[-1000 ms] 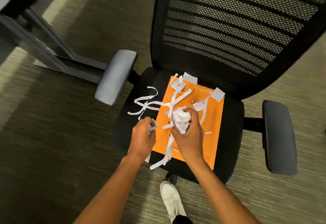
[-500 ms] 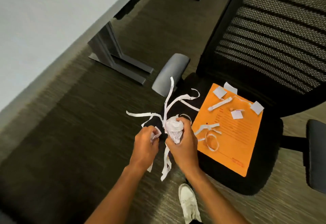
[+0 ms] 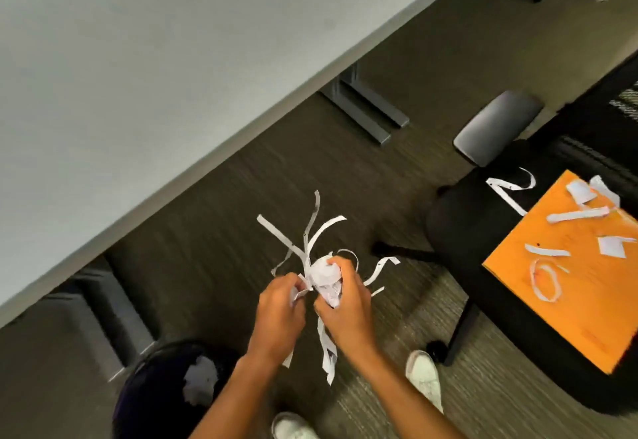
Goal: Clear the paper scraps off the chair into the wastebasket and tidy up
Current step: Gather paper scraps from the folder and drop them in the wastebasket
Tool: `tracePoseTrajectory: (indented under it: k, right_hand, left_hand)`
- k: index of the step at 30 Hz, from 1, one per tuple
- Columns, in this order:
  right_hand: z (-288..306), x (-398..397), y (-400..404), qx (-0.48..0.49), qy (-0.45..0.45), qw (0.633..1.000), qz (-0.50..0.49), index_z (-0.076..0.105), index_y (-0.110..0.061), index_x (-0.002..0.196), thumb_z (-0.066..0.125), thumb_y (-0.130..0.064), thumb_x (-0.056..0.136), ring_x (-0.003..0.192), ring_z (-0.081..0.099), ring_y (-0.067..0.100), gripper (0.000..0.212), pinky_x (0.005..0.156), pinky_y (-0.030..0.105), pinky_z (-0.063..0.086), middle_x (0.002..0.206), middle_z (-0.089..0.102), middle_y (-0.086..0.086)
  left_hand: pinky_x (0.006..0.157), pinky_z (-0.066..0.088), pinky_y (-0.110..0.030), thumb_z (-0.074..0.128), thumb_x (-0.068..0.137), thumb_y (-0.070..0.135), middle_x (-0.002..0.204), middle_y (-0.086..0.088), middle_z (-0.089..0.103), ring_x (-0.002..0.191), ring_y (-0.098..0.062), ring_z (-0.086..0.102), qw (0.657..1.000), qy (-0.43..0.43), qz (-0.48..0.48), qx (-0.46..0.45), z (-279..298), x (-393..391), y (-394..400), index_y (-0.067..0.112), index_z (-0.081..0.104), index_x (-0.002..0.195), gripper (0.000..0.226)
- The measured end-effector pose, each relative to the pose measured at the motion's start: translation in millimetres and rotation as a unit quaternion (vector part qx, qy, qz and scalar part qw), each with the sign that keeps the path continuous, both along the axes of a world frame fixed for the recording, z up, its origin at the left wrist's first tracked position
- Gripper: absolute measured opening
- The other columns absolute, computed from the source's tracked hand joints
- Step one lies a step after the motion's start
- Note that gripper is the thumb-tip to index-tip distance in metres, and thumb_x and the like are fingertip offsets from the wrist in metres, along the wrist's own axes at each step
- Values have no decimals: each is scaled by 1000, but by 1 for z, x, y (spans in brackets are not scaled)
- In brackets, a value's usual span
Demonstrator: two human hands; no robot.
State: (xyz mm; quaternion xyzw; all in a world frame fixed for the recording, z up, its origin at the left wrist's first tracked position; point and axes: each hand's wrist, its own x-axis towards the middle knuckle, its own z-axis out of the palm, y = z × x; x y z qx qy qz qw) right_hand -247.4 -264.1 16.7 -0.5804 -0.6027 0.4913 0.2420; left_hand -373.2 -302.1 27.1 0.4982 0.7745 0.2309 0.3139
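Observation:
My left hand (image 3: pixel 281 314) and my right hand (image 3: pixel 345 311) together clutch a bundle of white paper scraps (image 3: pixel 324 278), a crumpled wad with long strips sticking out, held over the carpet left of the chair. The black office chair (image 3: pixel 459 231) stands at the right with an orange sheet (image 3: pixel 573 304) on its seat. Several white scraps (image 3: pixel 580 216) still lie on that sheet, and one strip (image 3: pixel 511 193) lies on the bare seat. A dark round wastebasket (image 3: pixel 155 390) sits at the lower left with crumpled white paper (image 3: pixel 202 385) inside, just left of my left forearm.
A grey desk top (image 3: pixel 138 76) fills the upper left, its dark metal legs (image 3: pixel 366 110) standing on the carpet. The chair's grey armrest (image 3: pixel 497 131) juts toward the desk. My white shoes (image 3: pixel 424 376) are at the bottom; the chair base legs (image 3: pixel 462 331) reach near them.
Both hands have lifted the bundle of scraps off the seat and carried it left, away from the chair. My view swung left and down, bringing the wastebasket into sight.

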Motion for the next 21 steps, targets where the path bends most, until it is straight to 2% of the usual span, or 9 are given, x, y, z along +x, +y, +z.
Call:
tracePoseTrajectory:
  k: [3,6,8,10,12,14,16,19,21]
  right_hand:
    - [-10,-43,-34,-11,-1,999,51,52,-30,117,67,-5,69,96,57,7,57,79,4,40,106,60,-5]
    - [-19,-79,-68,-39,-17,993,106,53,-25,120,67,-7,70,97,57,12,55,81,14,44,107,59,-1]
    - [-26,-104,-93,-66,-28,986,148,51,-23,124,68,-11,74,102,57,16,54,86,21,46,111,58,2]
    - [-34,-123,-116,-102,-29,978,182,49,-23,131,67,-12,77,109,55,17,59,90,18,43,117,56,4]
    - [-40,-143,-140,-139,-36,966,213,44,-30,136,66,-15,79,109,54,16,63,88,15,41,119,51,3]
    - [-44,-162,-162,-157,-36,957,242,44,-34,134,66,-16,80,103,58,15,61,83,18,48,114,53,0]
    - [-47,-178,-179,-147,-30,951,269,49,-30,129,64,-10,78,102,64,19,57,85,25,53,113,62,3]
    - [-53,-200,-207,-128,-33,944,303,48,-27,128,63,-5,76,110,62,19,58,92,24,51,121,63,3]
    - [-61,-210,-223,-119,-45,937,325,46,-26,130,63,-7,76,114,59,21,60,95,26,49,126,59,4]
  left_hand:
    - [72,53,-31,60,82,-4,84,4,66,79,-10,62,999,-15,47,-17,-6,-38,-46,17,64,88,22]
    - [68,49,-11,61,88,5,89,10,68,81,0,64,993,-34,107,-46,-14,-69,-93,27,65,94,23]
    - [64,45,-6,59,91,10,87,13,67,83,4,63,986,-52,143,-74,-20,-89,-126,36,61,91,26]
    - [75,46,-10,57,91,10,95,13,68,91,0,64,980,-61,167,-90,-25,-106,-154,31,63,99,23]
    - [84,46,-19,57,90,7,102,10,69,94,-5,62,975,-50,194,-97,-30,-122,-183,26,64,107,26]
    - [82,43,-20,59,89,6,101,7,69,91,-8,60,970,-33,215,-109,-34,-137,-210,23,64,108,26]
    - [77,41,-21,60,88,5,96,6,68,89,-12,61,968,-18,225,-113,-38,-148,-234,20,65,101,21]
    - [73,41,-22,61,86,1,91,8,66,90,-15,61,961,2,249,-120,-46,-163,-267,18,66,96,20]
    - [63,39,-19,63,85,2,82,9,64,85,-22,63,953,18,273,-131,-51,-170,-283,19,66,93,19]
